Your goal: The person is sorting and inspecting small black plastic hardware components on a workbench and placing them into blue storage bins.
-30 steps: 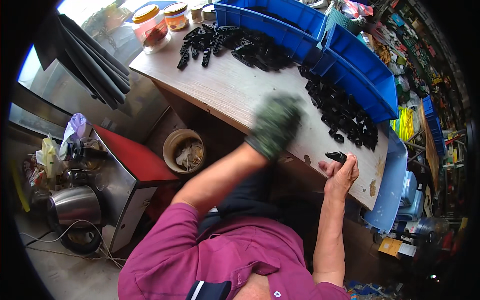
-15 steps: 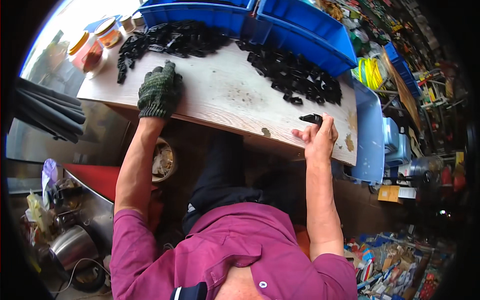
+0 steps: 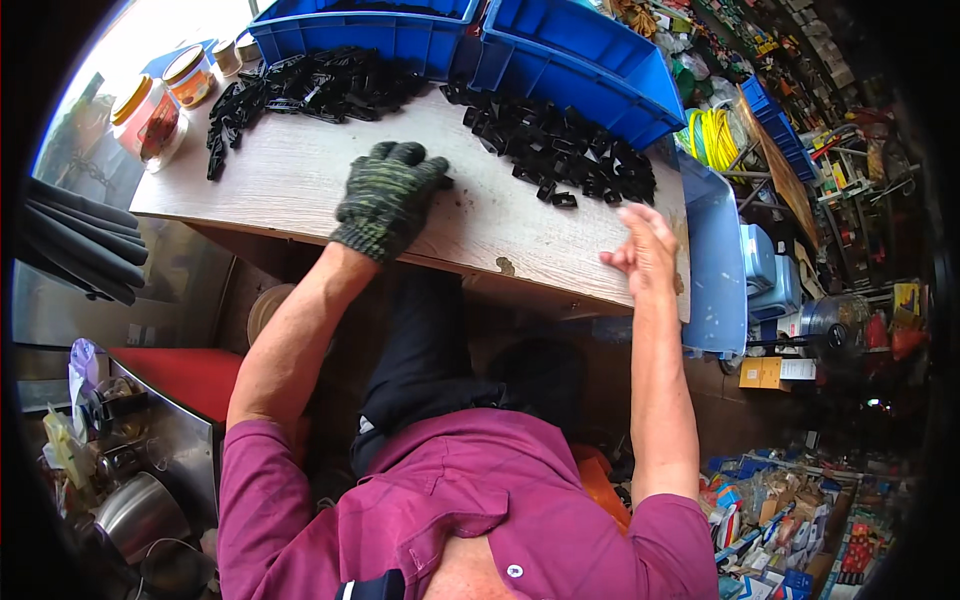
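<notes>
My left hand, in a dark green knitted glove, is over the middle of the table, its fingers bent downward. A small black plastic part pokes out at its fingertips; the glove hides the rest of it. My bare right hand is above the table's right front, fingers partly stretched and apart, with nothing seen in it. Just beyond it lies a pile of short black plastic pieces. At the back left is a heap of longer black plastic pieces.
Two blue bins stand along the back of the pale wooden table. Lidded jars are at the far left corner. A light blue tub stands against the right edge. A steel pot sits at lower left.
My left hand has moved right, toward the table's middle. The black part my right hand held is gone from it, and its fingers have loosened. The view has shifted slightly.
</notes>
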`<state>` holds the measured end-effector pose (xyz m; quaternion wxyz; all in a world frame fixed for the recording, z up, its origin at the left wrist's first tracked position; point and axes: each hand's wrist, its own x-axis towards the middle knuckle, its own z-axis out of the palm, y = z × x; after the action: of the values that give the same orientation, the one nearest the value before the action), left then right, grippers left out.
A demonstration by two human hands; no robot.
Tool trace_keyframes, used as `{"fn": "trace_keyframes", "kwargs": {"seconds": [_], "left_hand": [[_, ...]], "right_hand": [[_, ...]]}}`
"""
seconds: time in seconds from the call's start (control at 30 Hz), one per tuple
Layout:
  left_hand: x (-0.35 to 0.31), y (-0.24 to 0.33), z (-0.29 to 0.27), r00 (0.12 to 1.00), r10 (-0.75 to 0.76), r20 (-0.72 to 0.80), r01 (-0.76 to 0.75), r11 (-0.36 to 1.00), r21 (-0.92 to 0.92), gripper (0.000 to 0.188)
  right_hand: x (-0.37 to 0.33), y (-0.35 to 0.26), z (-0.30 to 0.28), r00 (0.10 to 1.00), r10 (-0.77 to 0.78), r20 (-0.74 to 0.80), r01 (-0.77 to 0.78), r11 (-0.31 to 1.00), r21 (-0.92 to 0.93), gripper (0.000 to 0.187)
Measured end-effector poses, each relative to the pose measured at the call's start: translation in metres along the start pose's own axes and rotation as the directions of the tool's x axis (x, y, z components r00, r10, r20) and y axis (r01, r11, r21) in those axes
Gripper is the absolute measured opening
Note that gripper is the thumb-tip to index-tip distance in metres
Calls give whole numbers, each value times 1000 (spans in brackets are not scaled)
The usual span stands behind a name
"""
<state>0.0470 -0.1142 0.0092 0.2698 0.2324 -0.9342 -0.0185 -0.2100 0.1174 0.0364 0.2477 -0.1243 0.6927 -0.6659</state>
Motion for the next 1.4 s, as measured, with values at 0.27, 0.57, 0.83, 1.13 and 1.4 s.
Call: {"fn": "trace_keyframes", "kwargs": {"seconds": [0.27,0.57,0.83,1.13,1.4], "left_hand": [[12,31,19,997,73,-21,-75,992,-101,22],[-8,45,14,930,-36,-366,-104,929,-356,32],[-7,112,20,975,-134,-176,29,867,-497,46],[-9,108,26,981,-87,-173,2,898,-439,24],[-14,82,14,897,-135,-421,7,956,-293,29]], "right_hand": [[8,-4,46,970,-10,244,121,887,-445,47],[12,13,56,980,-117,164,190,805,-562,34],[-37,29,71,976,-73,204,85,995,-49,24],[-51,23,82,938,-103,330,126,991,-50,27],[-51,34,75,925,-152,350,126,987,97,31]]}}
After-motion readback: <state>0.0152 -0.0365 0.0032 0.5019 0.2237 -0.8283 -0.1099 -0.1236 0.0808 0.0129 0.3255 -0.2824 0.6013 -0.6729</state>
